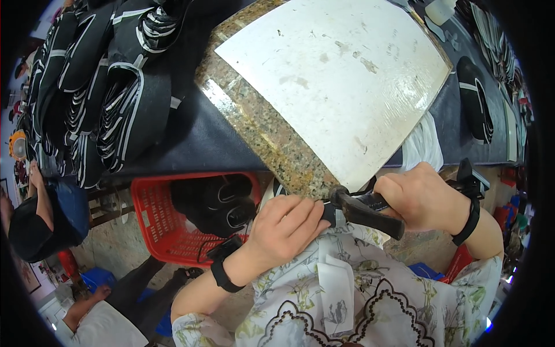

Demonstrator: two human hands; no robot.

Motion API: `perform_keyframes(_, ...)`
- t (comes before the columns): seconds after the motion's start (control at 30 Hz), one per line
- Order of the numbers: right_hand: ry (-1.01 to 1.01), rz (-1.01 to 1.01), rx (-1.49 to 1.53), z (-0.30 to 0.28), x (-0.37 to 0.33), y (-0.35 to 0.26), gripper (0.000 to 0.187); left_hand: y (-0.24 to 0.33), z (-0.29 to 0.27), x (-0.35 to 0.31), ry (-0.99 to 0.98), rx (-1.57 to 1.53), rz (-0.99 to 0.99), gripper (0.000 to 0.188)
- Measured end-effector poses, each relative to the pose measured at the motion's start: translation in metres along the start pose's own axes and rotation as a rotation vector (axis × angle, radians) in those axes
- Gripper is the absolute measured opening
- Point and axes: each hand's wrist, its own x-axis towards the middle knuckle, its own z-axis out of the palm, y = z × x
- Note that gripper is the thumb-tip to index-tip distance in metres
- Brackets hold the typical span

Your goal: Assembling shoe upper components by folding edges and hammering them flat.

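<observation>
Close in front of my body, at the near corner of the stone slab (272, 144), both my hands work close together. My right hand (419, 196) is closed in a fist around the handle of a hammer. The dark, worn hammer head (370, 217) lies between my two hands. My left hand (289, 226) is closed, fingers bent, on a black fabric piece (330, 214) with a grey part, right beside the hammer head. Most of that piece is hidden under my fingers and the hammer.
A white sheet (329, 75) covers much of the slab. Stacks of black shoe uppers (144, 110) with white edging stand at left. Below them is a red basket (153, 231) holding black pieces. Another black upper (474, 101) lies right, near a white plastic bag (424, 144). Other people sit at left.
</observation>
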Motion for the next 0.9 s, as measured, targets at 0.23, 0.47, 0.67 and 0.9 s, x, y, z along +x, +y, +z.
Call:
perform_keyframes(0.23, -0.038, -0.02, -0.014, -0.01, 0.005, 0.0, 0.039, -0.002, -0.006, 0.002, -0.041, 0.085, 0.118, 0.026)
perform_keyframes(0.47, -0.027, -0.049, 0.004, -0.006, 0.009, -0.004, 0.039, -0.002, -0.003, 0.001, 0.005, 0.095, 0.132, 0.021)
perform_keyframes(0.67, -0.168, -0.017, -0.044, -0.019, 0.012, -0.003, 0.038, 0.001, -0.002, -0.004, 0.025, 0.169, 0.167, 0.018)
perform_keyframes(0.9, -0.129, -0.078, -0.006, -0.011, 0.017, -0.006, 0.038, 0.0, 0.0, -0.007, 0.057, 0.192, 0.179, 0.015)
